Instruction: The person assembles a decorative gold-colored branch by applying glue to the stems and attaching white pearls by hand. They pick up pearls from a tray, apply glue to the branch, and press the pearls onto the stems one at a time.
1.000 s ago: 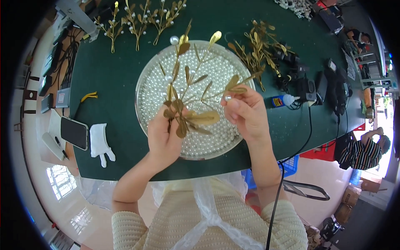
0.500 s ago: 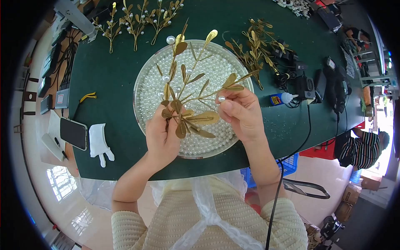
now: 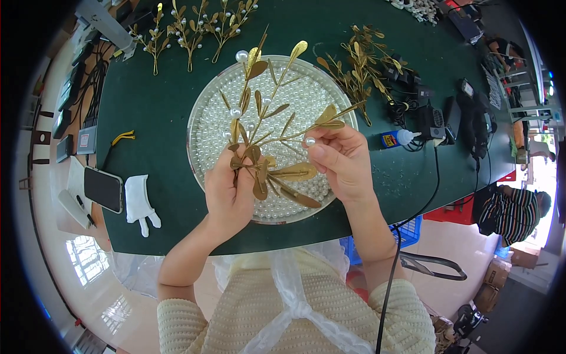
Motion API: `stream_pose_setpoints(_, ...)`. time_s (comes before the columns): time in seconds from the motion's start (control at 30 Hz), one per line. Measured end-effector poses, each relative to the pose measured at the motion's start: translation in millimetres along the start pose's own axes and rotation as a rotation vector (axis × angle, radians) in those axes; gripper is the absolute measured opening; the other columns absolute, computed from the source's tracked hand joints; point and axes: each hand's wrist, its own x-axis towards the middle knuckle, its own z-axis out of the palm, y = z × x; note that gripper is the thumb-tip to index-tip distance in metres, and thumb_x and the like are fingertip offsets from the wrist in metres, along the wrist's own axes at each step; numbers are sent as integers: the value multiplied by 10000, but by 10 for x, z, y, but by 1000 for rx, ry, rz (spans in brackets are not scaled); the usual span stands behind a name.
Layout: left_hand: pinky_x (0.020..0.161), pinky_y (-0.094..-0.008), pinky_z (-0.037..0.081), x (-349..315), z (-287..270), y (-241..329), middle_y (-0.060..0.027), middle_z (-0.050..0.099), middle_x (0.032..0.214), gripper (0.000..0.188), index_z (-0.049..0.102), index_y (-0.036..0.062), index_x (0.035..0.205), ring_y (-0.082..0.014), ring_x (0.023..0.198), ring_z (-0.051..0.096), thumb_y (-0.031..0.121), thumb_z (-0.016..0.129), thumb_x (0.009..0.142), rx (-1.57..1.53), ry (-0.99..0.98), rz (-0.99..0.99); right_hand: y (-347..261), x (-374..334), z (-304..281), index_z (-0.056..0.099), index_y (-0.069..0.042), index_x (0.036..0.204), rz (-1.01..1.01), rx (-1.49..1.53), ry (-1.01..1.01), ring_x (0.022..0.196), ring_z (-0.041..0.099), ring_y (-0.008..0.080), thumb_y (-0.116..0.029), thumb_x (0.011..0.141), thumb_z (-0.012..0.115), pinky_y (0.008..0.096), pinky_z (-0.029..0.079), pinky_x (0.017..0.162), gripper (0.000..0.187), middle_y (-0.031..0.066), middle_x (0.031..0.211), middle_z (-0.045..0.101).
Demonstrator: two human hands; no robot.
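Note:
My left hand is closed round the lower stems of a gold metal leaf branch. Several pearls sit on its twigs, one large pearl near a tip. Between the thumb and fingers of my right hand is a white pearl bead, held at the branch's right-hand twig; whether it is fixed to the twig I cannot tell. Below both hands, a round metal tray holds a layer of loose pearls. The branch's leaves hide part of my left fingers.
Finished-looking pearl branches lie at the far left, and bare gold branches at the far right. A glue bottle rests beside black cabled devices. On the left are a phone and a white glove. Another person is at the right.
The lower leaves of the branch have swung slightly, the lowest reaching farther right and down. My right hand and the pearl bead have shifted a little left. Both hands keep their hold.

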Motion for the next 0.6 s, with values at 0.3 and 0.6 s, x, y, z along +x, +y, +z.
stream_pose_setpoints(0.3,547,-231,420,-26,24,-61,-86,554,698,166,479,-33,951,-133,566,532,-38,409,800,-85,14,-28,3,-7,-38,601,-8,932,-15,19,-31,783,554,75,12,692,684,183,445,675,255,46,896,614)
stream_pose_setpoints(0.6,622,-221,411,-39,15,-12,-62,550,780,118,512,-13,909,-108,662,514,12,440,819,-273,45,-196,43,-22,52,596,24,924,-119,-69,3,719,539,52,39,697,675,174,442,640,241,62,874,615)
